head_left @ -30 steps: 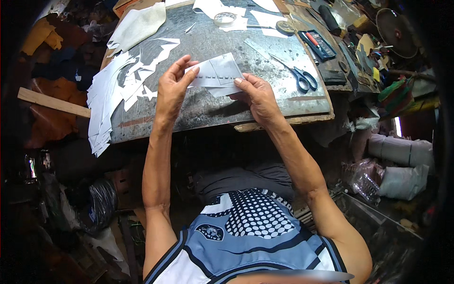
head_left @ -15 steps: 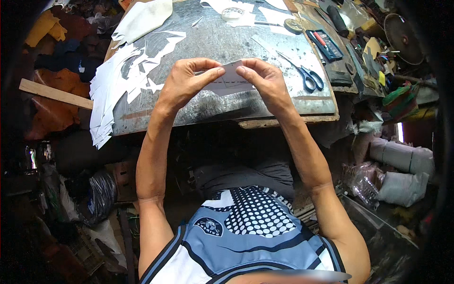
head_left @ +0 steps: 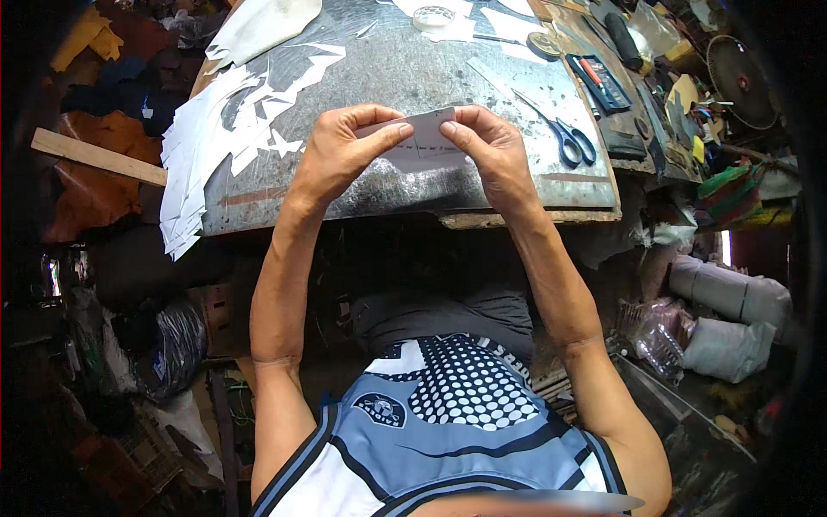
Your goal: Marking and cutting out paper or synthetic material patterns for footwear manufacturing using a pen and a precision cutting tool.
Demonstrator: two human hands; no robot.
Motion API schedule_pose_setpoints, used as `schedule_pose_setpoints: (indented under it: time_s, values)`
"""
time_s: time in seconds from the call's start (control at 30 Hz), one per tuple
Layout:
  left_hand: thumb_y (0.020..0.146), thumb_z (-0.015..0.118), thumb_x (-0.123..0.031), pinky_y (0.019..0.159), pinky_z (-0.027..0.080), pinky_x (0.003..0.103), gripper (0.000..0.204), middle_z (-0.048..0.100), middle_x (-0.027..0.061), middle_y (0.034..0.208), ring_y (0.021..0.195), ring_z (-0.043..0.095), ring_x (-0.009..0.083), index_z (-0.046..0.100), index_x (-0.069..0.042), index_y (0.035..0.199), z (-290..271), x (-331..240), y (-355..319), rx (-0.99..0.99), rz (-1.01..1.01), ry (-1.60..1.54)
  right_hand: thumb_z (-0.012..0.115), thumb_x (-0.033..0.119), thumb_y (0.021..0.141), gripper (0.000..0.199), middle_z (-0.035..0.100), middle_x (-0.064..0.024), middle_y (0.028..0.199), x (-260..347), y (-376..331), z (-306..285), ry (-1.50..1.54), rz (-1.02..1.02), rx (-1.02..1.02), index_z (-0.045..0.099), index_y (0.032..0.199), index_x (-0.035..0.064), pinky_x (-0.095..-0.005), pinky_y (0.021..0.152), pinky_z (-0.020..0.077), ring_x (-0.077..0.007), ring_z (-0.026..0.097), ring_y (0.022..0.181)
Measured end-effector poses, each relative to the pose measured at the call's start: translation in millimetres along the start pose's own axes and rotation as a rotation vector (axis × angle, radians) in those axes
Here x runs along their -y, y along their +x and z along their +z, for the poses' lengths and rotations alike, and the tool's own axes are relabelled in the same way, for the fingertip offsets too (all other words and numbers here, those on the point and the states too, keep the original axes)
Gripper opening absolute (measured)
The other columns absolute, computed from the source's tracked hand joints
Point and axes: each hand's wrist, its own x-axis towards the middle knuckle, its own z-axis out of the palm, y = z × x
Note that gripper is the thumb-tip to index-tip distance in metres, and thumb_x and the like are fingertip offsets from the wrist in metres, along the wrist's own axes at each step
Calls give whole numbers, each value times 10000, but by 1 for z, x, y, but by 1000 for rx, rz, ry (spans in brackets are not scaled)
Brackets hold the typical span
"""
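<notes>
A small piece of white paper [head_left: 428, 136] with a printed line across it is raised above the near part of the metal-topped table [head_left: 379, 82]. My left hand [head_left: 351, 148] pinches its left end between thumb and fingers. At the other end, my right hand [head_left: 491, 153] grips it by the upper corner. The sheet tilts, and part of its lower portion shows between my hands. Right of my right hand lie scissors with dark blue handles [head_left: 568, 145], apart from it.
White paper offcuts [head_left: 202, 159] spread over the table's left side, some overhanging its edge. A wooden slat [head_left: 99, 156] juts out at left. Toward the back right are a clear tape roll [head_left: 432, 18], a round brass-coloured object [head_left: 543, 46] and a blue tool case [head_left: 610, 93]. A fan [head_left: 741, 82] stands beyond.
The paper has shifted slightly to the right and tilted a little, its right end higher. Both hands keep their grip. The whole view has moved slightly.
</notes>
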Motion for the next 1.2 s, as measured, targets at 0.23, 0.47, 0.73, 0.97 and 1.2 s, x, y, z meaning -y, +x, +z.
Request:
schedule_pose_setpoints:
  time_s: [0.23, 0.47, 0.73, 0.97, 1.2]
  values:
    - [881, 743, -122, 749, 557, 282, 148, 730, 79, 940, 863, 686, 145, 743, -24, 993, 6, 4, -5, -92, 288, 281, 634, 23, 927, 135, 690, -48, 997, -14, -1, -1, -42, -162, -13, 678, 1054, 10, -249, 851, 524, -100, 637, 941]
    - [825, 773, -70, 829, 550, 324, 139, 734, 79, 990, 948, 692, 206, 747, -53, 960, 6, 13, -4, -162, 521, 471, 568, -65, 926, 197, 707, -63, 1047, -14, -1, 2, 1, -203, 10, 695, 1051, 19, -262, 886, 533, -119, 650, 989]
    - [794, 781, -49, 895, 542, 351, 226, 708, 79, 1141, 1052, 669, 230, 733, -90, 1010, 8, 24, -5, -230, 534, 526, 542, -104, 895, 250, 698, -109, 1132, -25, 2, 0, -25, -315, 11, 697, 1025, 44, -326, 987, 504, -182, 634, 1114]
    - [785, 749, -8, 958, 530, 380, 295, 665, 98, 1249, 1158, 632, 257, 711, -100, 1062, 10, 35, -3, -287, 499, 489, 492, -138, 828, 325, 692, -118, 1166, -30, 5, -3, -147, -406, 13, 692, 1004, 47, -391, 1069, 448, -236, 587, 1214]
    - [777, 763, -23, 995, 503, 385, 291, 658, 95, 1265, 1218, 593, 268, 725, -118, 1050, 10, 42, 1, -287, 504, 491, 478, -132, 815, 326, 698, -119, 1164, -33, 7, -4, -185, -398, 3, 687, 1003, 35, -408, 1098, 420, -245, 576, 1238]
